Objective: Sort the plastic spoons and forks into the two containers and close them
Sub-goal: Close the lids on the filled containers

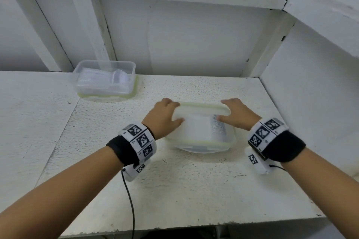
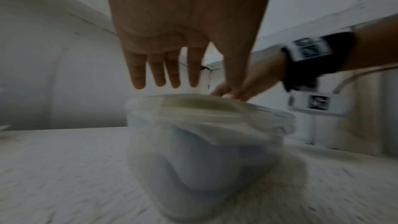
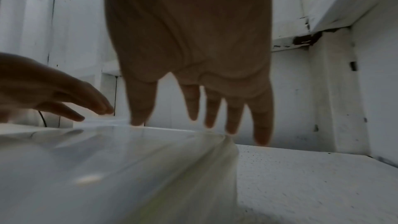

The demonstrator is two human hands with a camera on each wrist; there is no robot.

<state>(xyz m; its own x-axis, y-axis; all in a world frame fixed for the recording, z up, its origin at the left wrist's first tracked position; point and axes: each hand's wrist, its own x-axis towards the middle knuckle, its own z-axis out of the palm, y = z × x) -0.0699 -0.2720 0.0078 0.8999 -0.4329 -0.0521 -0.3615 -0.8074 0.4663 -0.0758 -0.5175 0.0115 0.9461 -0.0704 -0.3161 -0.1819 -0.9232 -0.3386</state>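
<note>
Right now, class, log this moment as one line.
left hand, right hand: on lid | near container: closing | far container: unattended

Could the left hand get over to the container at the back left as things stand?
Probably yes: the left hand is on the near container's lid, and only bare table lies between it and the back container.

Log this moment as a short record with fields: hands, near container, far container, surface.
left hand: on the left end of the lid, fingers straight in the left wrist view
right hand: on the lid's right end, fingers straight
near container: clear, lid lying on top, tilted and not seated
far container: back left, stands on a green-rimmed lid, holds clear plastic cutlery; spoons or forks cannot be told
table: white, rough
</note>
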